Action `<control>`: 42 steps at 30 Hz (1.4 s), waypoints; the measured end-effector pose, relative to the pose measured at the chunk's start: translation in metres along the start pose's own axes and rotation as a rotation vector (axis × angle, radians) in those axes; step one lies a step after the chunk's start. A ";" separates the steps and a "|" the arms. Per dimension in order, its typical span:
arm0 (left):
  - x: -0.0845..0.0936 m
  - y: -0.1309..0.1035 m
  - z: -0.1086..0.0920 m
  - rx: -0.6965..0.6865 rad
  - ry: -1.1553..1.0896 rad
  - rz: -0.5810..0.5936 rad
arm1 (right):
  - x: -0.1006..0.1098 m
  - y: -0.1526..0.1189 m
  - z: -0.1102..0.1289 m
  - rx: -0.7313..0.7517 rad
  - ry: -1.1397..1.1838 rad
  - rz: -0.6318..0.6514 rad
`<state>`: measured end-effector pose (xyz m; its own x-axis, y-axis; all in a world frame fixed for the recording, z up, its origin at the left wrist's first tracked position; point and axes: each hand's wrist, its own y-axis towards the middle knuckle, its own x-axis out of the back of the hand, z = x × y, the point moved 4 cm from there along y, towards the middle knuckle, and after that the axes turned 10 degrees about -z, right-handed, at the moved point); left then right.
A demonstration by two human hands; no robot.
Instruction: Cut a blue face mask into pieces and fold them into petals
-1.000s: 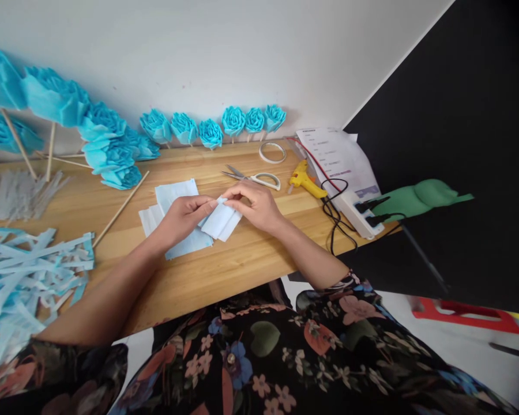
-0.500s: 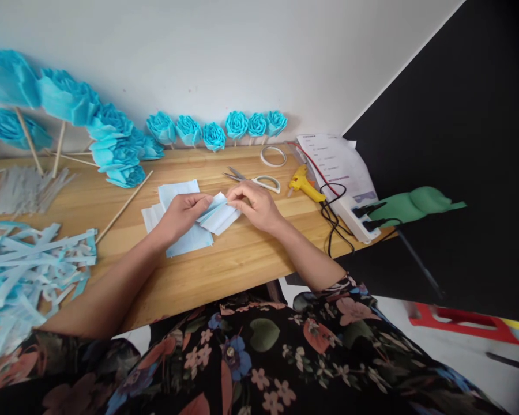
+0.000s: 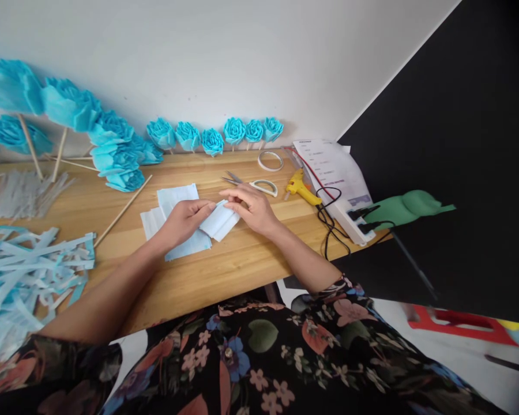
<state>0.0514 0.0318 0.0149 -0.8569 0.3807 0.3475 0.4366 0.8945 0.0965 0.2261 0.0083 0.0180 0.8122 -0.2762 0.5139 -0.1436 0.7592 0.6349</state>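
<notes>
A folded pale-blue and white sheet (image 3: 220,222), thin like face-mask fabric, is held up between my two hands. My left hand (image 3: 188,219) pinches its left edge with thumb and fingers. At its upper right edge, my right hand (image 3: 255,210) grips with thumb and bent fingertips. Below and to the left, more flat pale-blue sheets (image 3: 177,197) lie overlapping on the table, partly covered by my left hand. Scissors (image 3: 263,185) with white handles lie just beyond my right hand.
Blue fabric flowers (image 3: 211,141) on sticks line the wall. Cut strips (image 3: 34,259) are heaped at left, near a loose stick (image 3: 123,210). A tape roll (image 3: 270,161), yellow glue gun (image 3: 300,187), cables and a power strip (image 3: 352,219) lie to the right.
The sheet's folded layers, fanned apart before, now lie closer together with a flatter white face showing. My right hand's fingers have shifted slightly along its edge. The view has tilted a little.
</notes>
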 end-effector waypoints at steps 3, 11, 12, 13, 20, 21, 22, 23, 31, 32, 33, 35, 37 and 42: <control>0.000 -0.001 -0.001 0.026 -0.032 0.007 | 0.001 0.001 0.002 0.008 0.009 -0.010; -0.004 -0.002 0.013 0.263 -0.321 -0.007 | 0.004 0.001 0.006 0.070 -0.019 -0.002; -0.004 -0.001 0.015 0.270 -0.337 -0.002 | 0.004 0.001 0.006 0.090 -0.016 -0.010; -0.005 -0.001 0.017 0.273 -0.349 0.007 | 0.005 0.001 0.006 0.108 -0.008 -0.021; -0.008 -0.001 0.013 0.285 -0.412 0.053 | 0.003 0.002 0.007 0.114 -0.041 0.004; -0.008 -0.001 0.013 0.282 -0.417 0.053 | 0.003 0.002 0.007 0.108 -0.044 0.011; -0.009 -0.001 0.012 0.279 -0.419 0.054 | 0.003 0.002 0.007 0.104 -0.045 0.015; -0.009 -0.001 0.012 0.275 -0.419 0.055 | 0.003 0.002 0.007 0.103 -0.043 0.015; -0.010 0.000 0.015 0.283 -0.412 0.040 | 0.002 0.002 0.007 0.125 -0.014 0.019; -0.010 0.000 0.015 0.283 -0.408 0.035 | 0.002 0.002 0.008 0.137 -0.004 0.018; -0.009 0.000 0.016 0.282 -0.404 0.031 | 0.003 0.002 0.009 0.146 0.004 0.014; -0.009 0.001 0.016 0.277 -0.392 0.015 | 0.004 0.003 0.009 0.144 0.013 0.010; -0.007 0.001 0.016 0.271 -0.368 -0.004 | 0.004 0.003 0.009 0.122 0.010 0.022; -0.002 0.002 0.014 0.242 -0.318 -0.058 | 0.004 0.002 0.007 0.108 0.016 0.046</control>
<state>0.0502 0.0363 0.0010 -0.9370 0.3473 0.0381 0.3402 0.9317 -0.1277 0.2256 0.0051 0.0256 0.8122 -0.2323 0.5351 -0.2404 0.7026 0.6698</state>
